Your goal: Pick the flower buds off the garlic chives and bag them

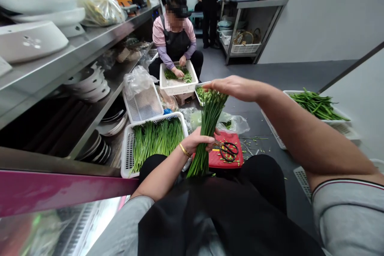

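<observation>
My left hand [200, 141] is wrapped round a thick upright bunch of flowering chives [210, 118], with the buds at the top and the stalk ends down by my lap. Flat and stretched out, my right hand [237, 87] lies with its fingers across the bud tips. Just behind the bunch, black-handled scissors [228, 152] rest on a red stool top [216, 161] strewn with snipped buds; their blades are partly hidden by my left hand. More long green stalks [159, 140] lie in a white basket [124, 156] to the left.
A co-worker [177, 40] sits ahead, both hands in a white basket [180, 88] of greens. Steel shelving [99, 36] with dishes runs along my left. Green beans or peppers [315, 105] fill a basket at right. A standing person [211, 4] is near a steel table [261, 4].
</observation>
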